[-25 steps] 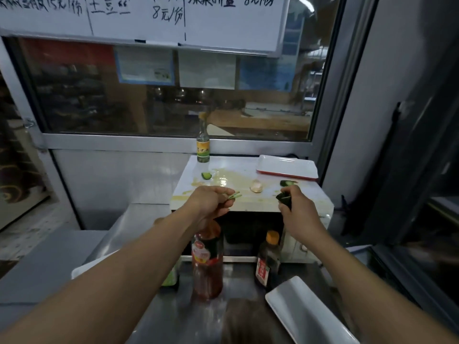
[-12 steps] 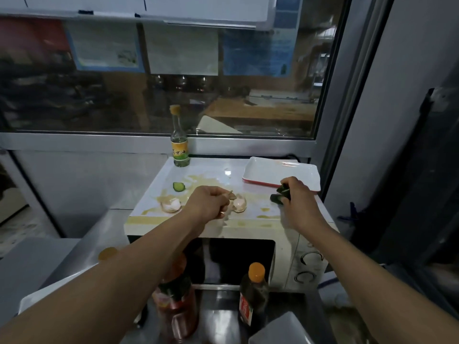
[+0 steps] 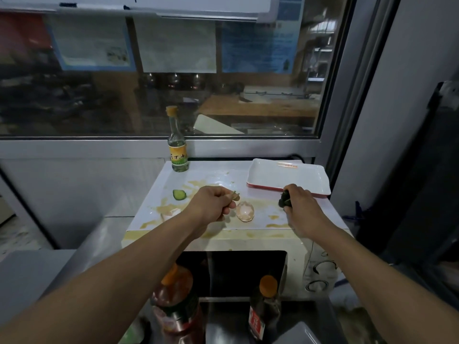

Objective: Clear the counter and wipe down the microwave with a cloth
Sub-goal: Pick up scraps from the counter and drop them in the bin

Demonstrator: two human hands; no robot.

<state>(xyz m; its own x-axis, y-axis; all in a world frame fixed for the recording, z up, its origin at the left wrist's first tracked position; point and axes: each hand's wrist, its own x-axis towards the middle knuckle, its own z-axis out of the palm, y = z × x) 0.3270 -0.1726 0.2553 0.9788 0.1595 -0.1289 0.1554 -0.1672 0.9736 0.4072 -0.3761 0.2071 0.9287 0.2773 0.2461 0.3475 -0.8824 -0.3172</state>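
On the stained microwave (image 3: 248, 229) top sit one eggshell (image 3: 244, 211), one cucumber slice (image 3: 179, 194), one bottle (image 3: 177, 145) and one tray (image 3: 288, 176). The left hand (image 3: 211, 206) pinches green scraps (image 3: 235, 194); the right hand (image 3: 301, 207) grips a dark green piece (image 3: 284, 201).

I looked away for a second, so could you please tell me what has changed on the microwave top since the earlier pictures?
Little changed. The left hand, pinching a green stem, moved forward and now sits beside the eggshell. The right hand carried its dark green scraps forward, up to the tray. The cucumber slice, bottle and spill stayed put; nothing was let go.
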